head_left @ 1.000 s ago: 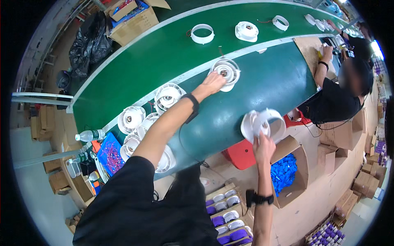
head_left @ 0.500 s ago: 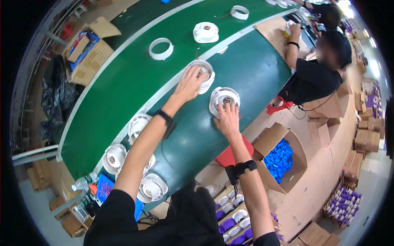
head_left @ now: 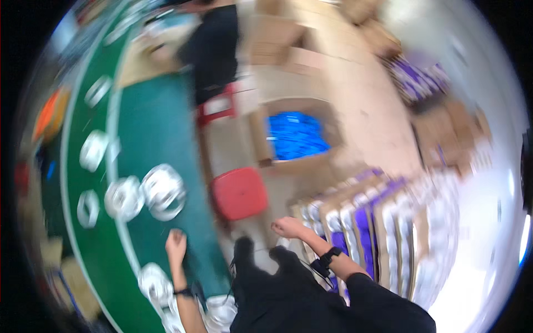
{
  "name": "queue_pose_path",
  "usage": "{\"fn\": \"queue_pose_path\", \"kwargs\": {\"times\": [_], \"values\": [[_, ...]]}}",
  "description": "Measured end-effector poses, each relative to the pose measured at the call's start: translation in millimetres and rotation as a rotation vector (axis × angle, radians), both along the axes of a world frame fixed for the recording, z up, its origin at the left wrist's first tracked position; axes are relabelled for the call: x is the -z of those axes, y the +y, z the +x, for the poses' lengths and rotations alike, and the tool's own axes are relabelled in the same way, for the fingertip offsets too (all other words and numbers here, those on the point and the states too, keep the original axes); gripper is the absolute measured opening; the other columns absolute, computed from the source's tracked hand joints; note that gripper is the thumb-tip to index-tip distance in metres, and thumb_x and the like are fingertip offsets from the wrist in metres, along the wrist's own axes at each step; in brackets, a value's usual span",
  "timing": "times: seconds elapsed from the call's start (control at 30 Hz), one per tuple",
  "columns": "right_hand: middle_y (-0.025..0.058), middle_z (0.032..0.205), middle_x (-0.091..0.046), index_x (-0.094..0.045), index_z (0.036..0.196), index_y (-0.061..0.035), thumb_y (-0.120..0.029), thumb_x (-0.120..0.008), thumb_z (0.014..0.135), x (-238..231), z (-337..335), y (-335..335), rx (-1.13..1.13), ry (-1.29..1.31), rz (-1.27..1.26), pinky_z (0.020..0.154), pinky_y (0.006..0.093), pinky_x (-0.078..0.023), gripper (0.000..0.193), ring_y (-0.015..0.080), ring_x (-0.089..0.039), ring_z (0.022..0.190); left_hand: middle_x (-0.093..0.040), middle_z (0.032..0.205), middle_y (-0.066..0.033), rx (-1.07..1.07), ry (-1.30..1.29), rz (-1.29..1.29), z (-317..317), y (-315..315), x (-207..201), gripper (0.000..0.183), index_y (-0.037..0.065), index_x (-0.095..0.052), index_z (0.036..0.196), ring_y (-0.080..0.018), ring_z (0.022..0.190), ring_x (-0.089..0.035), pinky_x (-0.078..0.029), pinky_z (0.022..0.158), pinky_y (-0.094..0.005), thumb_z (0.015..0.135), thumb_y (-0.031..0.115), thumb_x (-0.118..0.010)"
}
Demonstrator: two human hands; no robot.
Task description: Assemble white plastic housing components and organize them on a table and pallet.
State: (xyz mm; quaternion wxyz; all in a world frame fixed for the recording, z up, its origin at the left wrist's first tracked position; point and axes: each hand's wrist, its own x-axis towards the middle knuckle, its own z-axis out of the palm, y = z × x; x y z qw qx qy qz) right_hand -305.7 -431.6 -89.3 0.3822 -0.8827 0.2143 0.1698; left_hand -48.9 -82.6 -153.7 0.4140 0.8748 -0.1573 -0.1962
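Observation:
My left hand (head_left: 176,244) is over the dark green table (head_left: 191,266), just below a white round plastic housing (head_left: 164,191) and apart from it. Its fingers look curled in, with nothing visible in them. Over the floor to the right of the table, my right hand (head_left: 288,227) hangs with bent fingers; no object shows in it. A second white housing (head_left: 125,198) sits against the first one, at the table's edge strip. Motion blur hides the details of the housings and the fingers.
A red stool (head_left: 240,193) stands beside the table. Beyond it is a cardboard box (head_left: 260,136) of blue pieces (head_left: 297,136). Rows of white and purple parts (head_left: 363,227) stand in cardboard at the right. Another person (head_left: 214,50) works farther up the table. A lighter green belt (head_left: 94,255) carries white rings.
My view has swung to the right. Both hands have come off the two white housings, which now stand side by side; my right hand has moved out past the table's edge.

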Motion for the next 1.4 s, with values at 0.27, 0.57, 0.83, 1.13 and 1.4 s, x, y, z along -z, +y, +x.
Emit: {"fn": "queue_pose_path", "kwargs": {"times": [0.27, 0.57, 0.83, 1.13, 1.4], "values": [[0.0195, 0.085, -0.066, -0.067, 0.091, -0.0045, -0.03, -0.052, 0.089, -50, -242, -31, 0.565, 0.009, -0.164, 0.071, 0.0485, -0.049, 0.029, 0.039, -0.063, 0.078, -0.068, 0.073, -0.0133, 0.823, 0.172, 0.283, -55, -86, -36, 0.018, 0.0, -0.063, 0.094, -0.022, 0.066, -0.067, -0.053, 0.062, -0.0336, 0.079, 0.01, -0.066], [0.0163, 0.085, -0.063, -0.063, 0.098, -0.0044, -0.011, -0.063, 0.082, -224, -482, 20, 1.235, -0.244, -1.078, 0.071, 0.0446, -0.051, 0.018, 0.0345, -0.062, 0.081, -0.069, 0.08, -0.016, 1.467, 0.045, -0.035, -260, -339, -181, 0.024, 0.003, -0.062, 0.099, -0.0347, 0.074, -0.067, -0.054, 0.072, -0.0432, 0.077, 0.013, -0.066], [0.0173, 0.094, -0.062, -0.061, 0.098, -0.0005, -0.017, -0.071, 0.076, -307, -698, 70, 1.51, 0.145, -1.156, 0.081, 0.0432, -0.047, 0.029, 0.0368, -0.058, 0.094, -0.054, 0.126, -0.0141, 2.0, -0.479, -0.987, -647, -440, -364, 0.049, 0.006, -0.053, 0.122, -0.0324, 0.122, -0.049, -0.04, 0.102, -0.0426, 0.077, 0.013, -0.07], [0.0244, 0.097, -0.067, -0.062, 0.114, 0.0063, -0.019, -0.079, 0.065, -251, -766, -2, 1.153, 0.056, -0.856, 0.082, 0.0462, -0.05, 0.058, 0.0382, -0.065, 0.092, -0.061, 0.08, -0.0126, 1.708, -0.924, -0.591, -803, -506, -285, 0.029, 0.006, -0.058, 0.105, -0.0285, 0.082, -0.061, -0.046, 0.069, -0.0416, 0.078, 0.016, -0.058], [0.0234, 0.096, -0.067, -0.063, 0.111, 0.0071, -0.019, -0.077, 0.068, -274, -657, -128, 0.754, -0.103, -0.642, 0.081, 0.0443, -0.05, 0.053, 0.0352, -0.064, 0.09, -0.064, 0.082, -0.0123, 1.474, -0.903, -0.492, -762, -480, -274, 0.027, 0.006, -0.062, 0.099, -0.0279, 0.083, -0.063, -0.048, 0.069, -0.0422, 0.074, 0.016, -0.063]]}}
